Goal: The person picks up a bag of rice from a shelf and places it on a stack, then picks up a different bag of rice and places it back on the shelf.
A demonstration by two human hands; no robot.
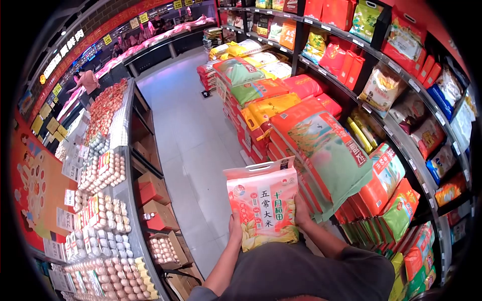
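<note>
A pink and white bag of rice (262, 205) with a carry handle at its top is held upright in front of my body. My left hand (235, 228) grips its left edge, fingers partly hidden behind it. At the opposite edge my right hand (302, 210) is closed on the bag, with its fingers also mostly out of sight. Large green and red rice sacks (326, 150) lie stacked just beyond my right hand.
Shelves (346, 37) of bagged goods line the right side. On the left, a stand holds egg trays (105, 233), with cardboard boxes (155, 215) beneath. A grey tiled aisle (178, 120) runs ahead between them. A person (88, 82) stands by the far-left counter.
</note>
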